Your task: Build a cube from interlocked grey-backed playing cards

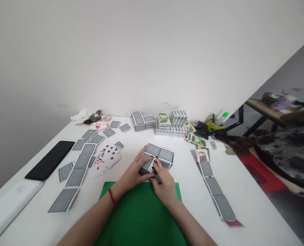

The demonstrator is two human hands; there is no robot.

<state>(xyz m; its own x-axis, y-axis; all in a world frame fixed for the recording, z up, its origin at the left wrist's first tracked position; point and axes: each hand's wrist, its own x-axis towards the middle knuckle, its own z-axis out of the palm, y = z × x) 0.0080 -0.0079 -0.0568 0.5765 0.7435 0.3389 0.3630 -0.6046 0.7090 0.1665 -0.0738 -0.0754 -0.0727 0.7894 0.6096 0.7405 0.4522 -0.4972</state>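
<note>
A block built of folded playing cards, grey-patterned backs outward, sits on the table just beyond a green mat. My left hand, with a red cord at the wrist, grips the block's left and near side. On the near side, the fingers of my right hand pinch a playing card whose corner shows a black suit. My fingers hide part of that card and how it joins the block. Loose face-up cards lie to the left, the ten of clubs-like one uppermost.
A strip of cards runs down the left, beside a black phone-like slab and a white case. Another card strip lies right. Card boxes and a second folded-card block stand by the wall. A green-capped marker stands back right.
</note>
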